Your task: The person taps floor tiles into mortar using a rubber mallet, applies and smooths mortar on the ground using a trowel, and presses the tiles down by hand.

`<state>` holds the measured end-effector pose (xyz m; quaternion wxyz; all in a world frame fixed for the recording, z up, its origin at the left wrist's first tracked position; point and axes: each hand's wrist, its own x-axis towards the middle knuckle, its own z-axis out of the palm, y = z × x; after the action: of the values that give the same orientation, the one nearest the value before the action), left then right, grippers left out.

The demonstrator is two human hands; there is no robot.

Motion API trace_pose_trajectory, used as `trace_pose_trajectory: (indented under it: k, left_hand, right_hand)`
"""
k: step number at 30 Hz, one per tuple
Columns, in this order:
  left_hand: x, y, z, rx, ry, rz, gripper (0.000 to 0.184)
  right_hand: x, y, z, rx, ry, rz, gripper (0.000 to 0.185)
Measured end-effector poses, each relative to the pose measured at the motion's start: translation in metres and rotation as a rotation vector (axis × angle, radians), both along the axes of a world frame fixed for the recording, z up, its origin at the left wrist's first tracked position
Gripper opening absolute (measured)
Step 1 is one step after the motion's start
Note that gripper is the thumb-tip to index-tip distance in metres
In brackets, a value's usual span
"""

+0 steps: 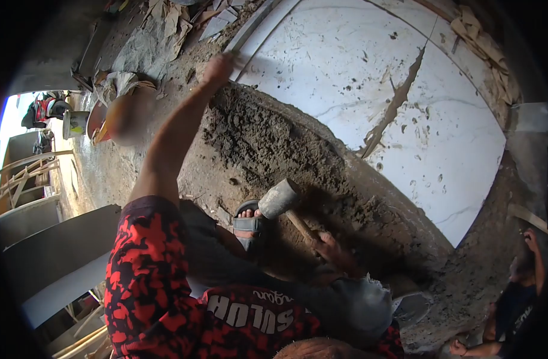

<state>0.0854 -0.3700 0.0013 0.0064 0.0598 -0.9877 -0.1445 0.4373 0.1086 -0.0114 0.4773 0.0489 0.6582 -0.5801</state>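
Note:
My left hand (217,67) reaches forward and is closed around the near end of a long grey straight bar (250,27), at the corner of the white marbled tiles (328,66). My right hand (334,248), low and near my knee, grips the wooden handle of a mallet (279,198) with a thick grey head. The mallet head is just above the ground beside my sandalled foot (247,224). Loose damp mortar (268,143) lies along the tiles' near edge. Grey smears and crumbs dot the tile faces, and a muddy wedge-shaped streak (393,105) crosses them.
Another person (519,293) is crouched at the lower right. A blurred yellowish round object (130,118) and a bucket (75,124) stand at the left. Torn paper and broken tile pieces (217,24) lie at the top. Grey boards (64,251) are on my left.

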Motion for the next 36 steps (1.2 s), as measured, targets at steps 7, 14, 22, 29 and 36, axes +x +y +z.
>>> trace_pose_trajectory:
  k: [7,14,22,29,36]
  left_hand:
    - [-0.010,-0.068,0.019,0.064,0.183,-0.001,0.050]
    - [-0.009,-0.046,0.005,0.369,-0.202,-0.038,0.059]
    - [-0.012,0.061,0.015,-0.190,0.002,-0.308,0.045]
    - [0.009,0.135,0.001,-0.097,-0.099,-0.808,0.055]
    - [0.034,0.146,0.016,-0.361,-0.236,-0.834,0.067]
  right_hand:
    - [-0.036,0.000,0.056,0.026,-0.344,0.152,0.054]
    - [-0.052,-0.004,0.060,0.028,-0.368,0.181,0.057]
    - [-0.026,-0.015,0.029,0.036,-0.127,0.133,0.079]
    - [-0.020,-0.007,0.009,0.040,0.193,0.324,0.070]
    - [-0.034,-0.014,0.027,0.137,0.359,0.297,0.057]
